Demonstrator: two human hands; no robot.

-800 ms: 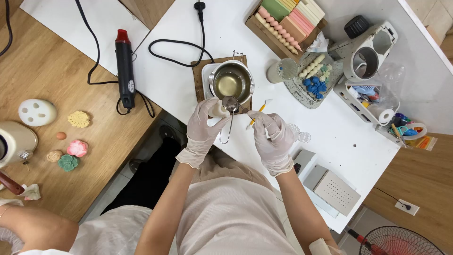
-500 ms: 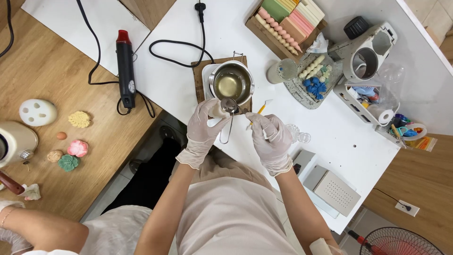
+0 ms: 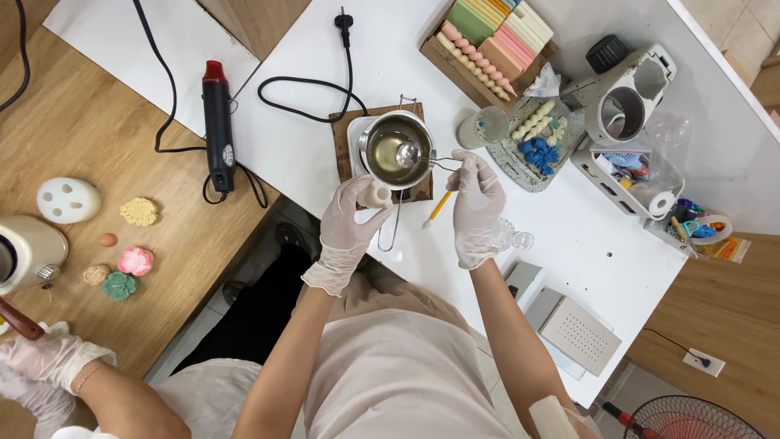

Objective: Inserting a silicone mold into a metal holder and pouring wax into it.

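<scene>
Since 0.8 s ago the right hand (image 3: 475,207) has shifted up and toward the metal pot (image 3: 396,150), and the spoon (image 3: 407,154) now sits inside it where the hands earlier worked just below the rim. Right-hand grip is pinched narrow on the spoon's thin wire handle, bowl of the spoon down in the yellowish melted liquid, probably to scoop or stir without touching hot metal. Left hand (image 3: 351,232), gloved like the right, is closed around a small white cylinder (image 3: 374,195), held just beside the pot's near edge so that any drip has a short way to go. Pot rests on a small white heater over a brown board (image 3: 345,138) on the white desk (image 3: 585,244), likely sparing the surface. Yellow pencil (image 3: 439,207) lies between the hands. Black heat gun (image 3: 218,122) lies well apart to the left. A second person's gloved hand (image 3: 49,362) shows at lower left.
</scene>
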